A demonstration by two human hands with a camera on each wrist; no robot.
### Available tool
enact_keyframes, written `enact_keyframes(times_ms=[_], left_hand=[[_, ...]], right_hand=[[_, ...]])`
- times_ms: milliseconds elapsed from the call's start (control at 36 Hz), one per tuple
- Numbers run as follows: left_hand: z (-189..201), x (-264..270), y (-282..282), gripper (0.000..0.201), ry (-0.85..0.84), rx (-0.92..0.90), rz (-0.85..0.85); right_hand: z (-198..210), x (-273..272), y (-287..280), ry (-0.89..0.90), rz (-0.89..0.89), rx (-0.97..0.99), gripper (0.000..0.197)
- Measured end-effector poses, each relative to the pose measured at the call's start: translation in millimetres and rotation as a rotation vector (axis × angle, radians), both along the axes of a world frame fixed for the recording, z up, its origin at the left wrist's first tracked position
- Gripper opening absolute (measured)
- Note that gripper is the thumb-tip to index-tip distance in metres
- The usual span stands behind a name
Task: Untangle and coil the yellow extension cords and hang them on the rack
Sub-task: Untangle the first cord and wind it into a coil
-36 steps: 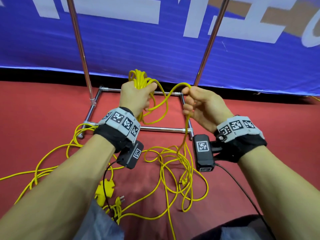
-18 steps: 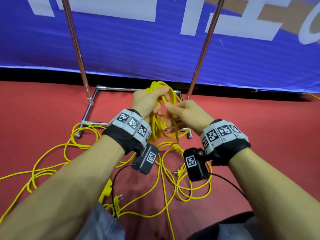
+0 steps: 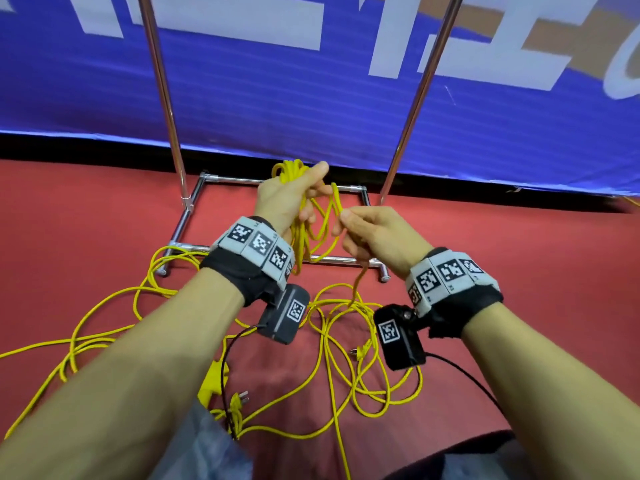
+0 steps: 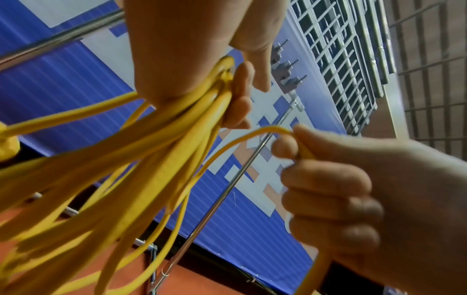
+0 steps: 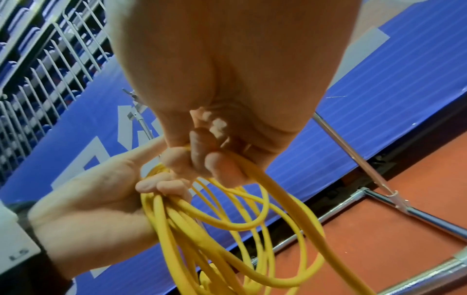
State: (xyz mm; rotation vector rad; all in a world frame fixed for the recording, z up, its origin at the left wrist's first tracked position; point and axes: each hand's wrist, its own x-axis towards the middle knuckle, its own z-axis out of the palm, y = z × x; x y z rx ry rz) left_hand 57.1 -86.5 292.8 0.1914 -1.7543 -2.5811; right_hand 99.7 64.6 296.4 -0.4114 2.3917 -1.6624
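My left hand point(image 3: 294, 199) grips a bundle of coiled yellow cord loops point(image 3: 304, 237), the loops hanging below the fist point(image 4: 177, 151). Just right of it, my right hand point(image 3: 367, 233) pinches a single strand of the same yellow cord point(image 4: 252, 133) between thumb and fingers point(image 5: 202, 159); that strand runs down to the floor. More yellow cord point(image 3: 346, 358) lies tangled on the red floor under both wrists, with plugs point(image 3: 239, 400) near my knees. The metal rack's base frame point(image 3: 194, 206) and two upright poles point(image 3: 162, 84) stand right behind the hands.
A blue banner point(image 3: 311, 81) runs along the back behind the rack. Long loose cord loops point(image 3: 104, 327) spread over the red floor to the left. A yellow socket block point(image 3: 213, 379) lies by my left forearm. Black camera cables trail from both wrists.
My hands came together over the rack base, then parted slightly. The right hand laid a loop into the left hand's bundle and now pinches a fresh strand lower down.
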Motion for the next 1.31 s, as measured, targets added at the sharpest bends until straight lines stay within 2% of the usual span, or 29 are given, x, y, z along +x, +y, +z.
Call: enact_keyframes(times_ms=[139,222,361,472,528,611,750,861,1111,1222,1305], left_hand=[[-4,4,3,0.031,0.015,-0.112,-0.011],[-6,6,7,0.034,-0.008,-0.124,-0.089],[-7,7,13,0.027,-0.001,-0.140,-0.090],[0,1,7,0.025,0.030,-0.043,-0.012],[3,-2,1,0.023,0.030,0.028,0.008],[3,-3,-3,0.019,0.009,0.050,0.001],[1,-3,1,0.022,-0.004,0.006,-0.025],[-5,8,13,0.027,-0.016,-0.107,-0.065],[-3,3,15,0.024,-0.022,-0.012,0.019],[1,-4,5,0.025,-0.009,0.076,0.053],[0,-6,5,0.023,-0.002,0.046,0.051]], right_hand=[[1,-3,-9,0.061,0.005,0.031,0.032],[3,-3,-9,0.066,-0.010,0.036,0.034],[1,-2,-7,0.016,0.022,0.050,0.037],[-9,0,9,-0.090,0.023,0.099,0.033],[-16,2,17,-0.083,0.033,0.216,0.028],[-17,2,22,-0.055,0.013,0.251,0.027],[-6,2,18,0.056,-0.002,0.163,0.027],[4,-4,8,0.083,-0.021,0.044,0.027],[-4,1,4,-0.150,-0.043,-0.043,0.034],[-21,9,22,-0.215,0.000,0.092,0.028],[-21,8,28,-0.178,0.022,0.128,0.027]])
